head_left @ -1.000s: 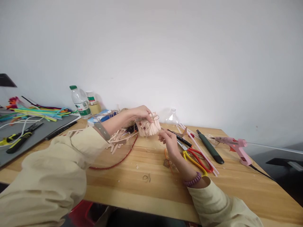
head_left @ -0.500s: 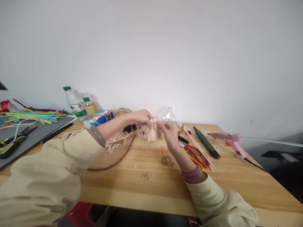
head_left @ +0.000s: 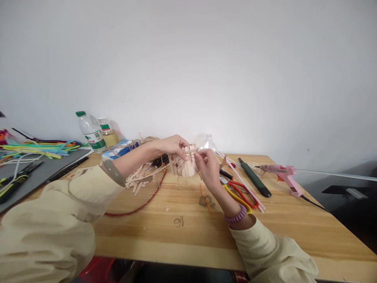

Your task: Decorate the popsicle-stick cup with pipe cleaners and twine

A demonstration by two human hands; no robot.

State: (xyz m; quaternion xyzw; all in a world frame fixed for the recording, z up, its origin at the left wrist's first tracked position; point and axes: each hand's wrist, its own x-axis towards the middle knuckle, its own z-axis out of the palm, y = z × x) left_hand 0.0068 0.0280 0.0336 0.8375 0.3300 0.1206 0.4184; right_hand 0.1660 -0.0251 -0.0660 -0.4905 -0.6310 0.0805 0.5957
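Note:
Above the middle of the table, a small holder made of wooden craft sticks [head_left: 188, 168] is held upright, with twine around its upper part and dark round dots on its left side. My left hand [head_left: 173, 146] grips it from the left, thumb in front and fingers behind. At its right side my right hand [head_left: 206, 162] is closed, thumb and forefinger pinched on the twine [head_left: 194, 150] near the top. The fingertips partly hide the twine's end. Loose craft sticks [head_left: 138, 177] lie below my left forearm.
Red-and-yellow-handled scissors [head_left: 243, 194], a dark green cutter [head_left: 255, 177] and a pink glue gun [head_left: 284, 175] lie to the right. A clear plastic bottle top [head_left: 208, 142] stands behind. Bottles [head_left: 92, 133], pliers [head_left: 20, 179] and pipe cleaners [head_left: 38, 149] are on the left. A red cord [head_left: 141, 207] curves in front.
The view has shifted slightly. My left hand has turned a little on the craft-stick holder, and my right hand stays pinched at its right side.

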